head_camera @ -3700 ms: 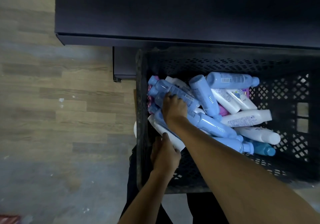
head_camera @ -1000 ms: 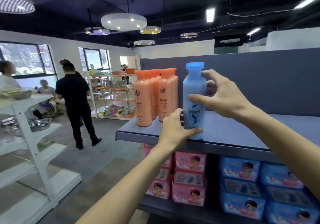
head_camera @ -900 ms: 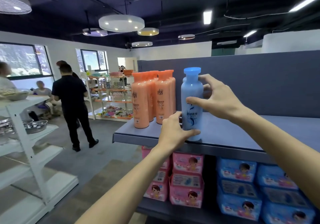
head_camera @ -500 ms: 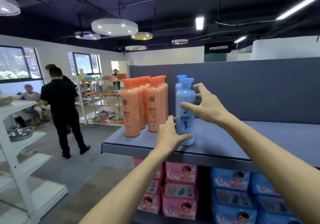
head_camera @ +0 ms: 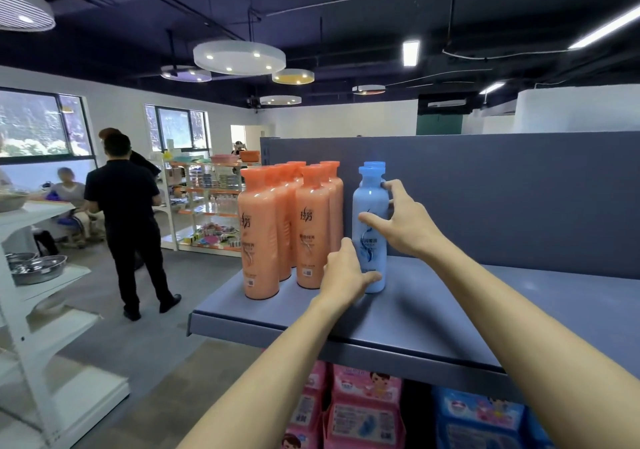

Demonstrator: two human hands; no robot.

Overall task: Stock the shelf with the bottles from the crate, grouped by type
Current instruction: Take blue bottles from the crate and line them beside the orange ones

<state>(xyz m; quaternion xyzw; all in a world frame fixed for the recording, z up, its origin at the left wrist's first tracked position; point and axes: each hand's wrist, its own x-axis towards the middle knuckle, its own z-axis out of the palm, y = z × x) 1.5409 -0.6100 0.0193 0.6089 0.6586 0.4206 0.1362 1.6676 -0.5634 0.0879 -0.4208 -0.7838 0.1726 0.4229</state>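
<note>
Shop floor under a dark ceiling with round lamps; the work surface is a grey-blue shelf (head_camera: 450, 310) with a tall back panel of the same colour. A light blue bottle (head_camera: 370, 230) stands upright on the shelf, near its front left part, base on the board. A second blue bottle (head_camera: 375, 165) stands directly behind it; only its cap shows. The left hand (head_camera: 344, 272) holds the front bottle low down, thumb across the front near the base and fingers curled round the left side. The right hand (head_camera: 401, 223) grips the same bottle at mid-height from the right, thumb on the label face, fingers wrapped behind. Just left of the blue pair stands a block of orange bottles (head_camera: 287, 226), upright in rows, the nearest row touching or almost touching the blue bottle. Below the shelf, pink packs (head_camera: 363, 410) sit at left and blue packs (head_camera: 481, 421) at right. Farther left, a person in black (head_camera: 128, 220) stands with back turned, beside white shelving (head_camera: 38, 296) that carries metal bowls (head_camera: 36, 266).
</note>
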